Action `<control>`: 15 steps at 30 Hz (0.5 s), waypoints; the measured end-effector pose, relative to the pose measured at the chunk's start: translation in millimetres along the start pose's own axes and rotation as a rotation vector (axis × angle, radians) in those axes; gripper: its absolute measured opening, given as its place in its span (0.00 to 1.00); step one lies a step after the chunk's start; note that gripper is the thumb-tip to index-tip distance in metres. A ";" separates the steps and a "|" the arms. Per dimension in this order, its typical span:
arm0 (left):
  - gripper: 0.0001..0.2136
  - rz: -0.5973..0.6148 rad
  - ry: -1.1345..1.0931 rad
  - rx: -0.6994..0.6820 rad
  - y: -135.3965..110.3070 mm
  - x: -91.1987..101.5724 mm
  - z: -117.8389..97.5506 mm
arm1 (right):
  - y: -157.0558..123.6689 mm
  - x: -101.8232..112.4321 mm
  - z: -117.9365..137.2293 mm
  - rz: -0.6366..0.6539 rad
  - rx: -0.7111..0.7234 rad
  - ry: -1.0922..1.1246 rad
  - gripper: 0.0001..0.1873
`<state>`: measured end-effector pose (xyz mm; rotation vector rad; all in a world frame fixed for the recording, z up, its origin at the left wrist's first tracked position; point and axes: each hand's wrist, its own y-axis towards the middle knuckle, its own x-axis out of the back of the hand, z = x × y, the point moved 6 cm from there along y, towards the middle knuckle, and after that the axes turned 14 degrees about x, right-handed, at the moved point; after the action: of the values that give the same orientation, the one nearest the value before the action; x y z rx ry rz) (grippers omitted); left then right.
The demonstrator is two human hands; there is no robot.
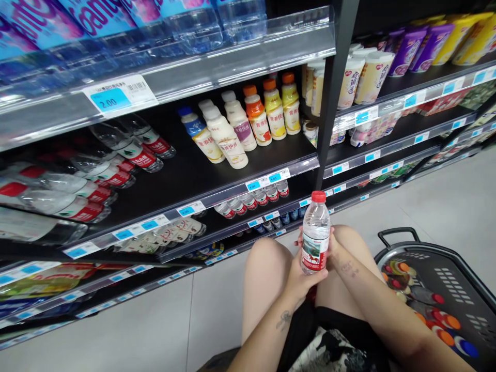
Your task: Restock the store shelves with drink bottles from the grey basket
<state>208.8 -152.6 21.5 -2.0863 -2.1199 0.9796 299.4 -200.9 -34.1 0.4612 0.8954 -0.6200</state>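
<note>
A clear water bottle (315, 235) with a red cap and a red-and-green label stands upright between my hands, above my knees. My left hand (303, 276) wraps around its lower part, with the thumb across the base. From the right side, my right hand (332, 247) also closes on the bottle, its fingers partly hidden behind it. In front of me, on the middle shelf, several drink bottles (260, 121) stand with orange, white and blue caps. Similar red-capped water bottles (77, 204) lie on their sides at the left of that shelf.
A black shopping basket (451, 271) with several capped bottles inside sits on the floor at my right. Large blue-labelled bottles (104, 23) fill the upper shelf. Cups (374, 77) and purple and yellow packages line the right-hand shelves. Price tags run along the shelf edge (217, 196).
</note>
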 end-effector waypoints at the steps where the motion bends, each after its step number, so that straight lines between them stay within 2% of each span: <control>1: 0.34 0.001 -0.002 -0.001 0.3 0.2 0.5 | 0.2 0.8 0.3 0.000 0.009 -0.013 0.55; 6: 0.35 0.014 -0.001 -0.006 1.2 1.2 1.8 | 0.8 4.1 0.5 -0.024 0.007 -0.036 0.55; 15: 0.37 0.014 0.000 0.003 0.3 0.8 0.8 | 1.8 -4.1 3.0 0.019 -0.009 0.043 0.51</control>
<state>208.7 -152.2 20.4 -2.1031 -2.1053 0.9835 300.4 -200.2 -28.9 0.4754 0.9331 -0.5905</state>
